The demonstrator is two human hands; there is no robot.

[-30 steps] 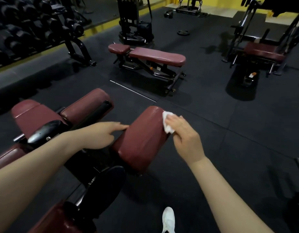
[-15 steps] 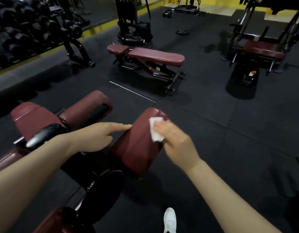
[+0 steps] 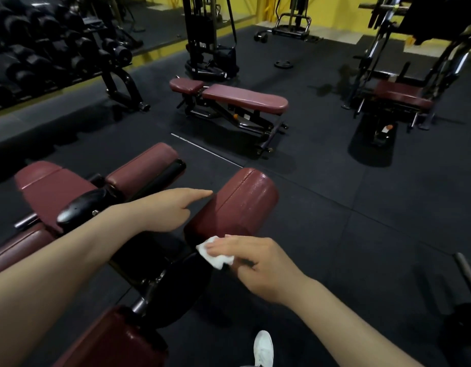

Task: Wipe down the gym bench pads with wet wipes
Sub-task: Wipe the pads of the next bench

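A maroon roller pad (image 3: 237, 205) sticks out from the black frame of the machine in front of me; its surface glistens wet. My right hand (image 3: 260, 263) presses a white wet wipe (image 3: 215, 254) against the pad's near lower end. My left hand (image 3: 162, 209) rests by the pad's left side, index finger stretched out and touching its edge, other fingers curled. A second maroon roller pad (image 3: 141, 165) lies further left, beside a flat maroon seat pad (image 3: 51, 186). Another maroon pad (image 3: 115, 340) fills the bottom left.
A maroon flat bench (image 3: 242, 99) stands ahead on the black rubber floor (image 3: 361, 221). A dumbbell rack (image 3: 51, 56) lines the left wall, a cable machine (image 3: 205, 35) is behind the bench, another maroon-padded machine (image 3: 403, 96) at right. My white shoe (image 3: 263, 348) shows below.
My right hand has slid the wipe from the far upper end of the roller pad down to its near lower end. My left hand has stayed put.
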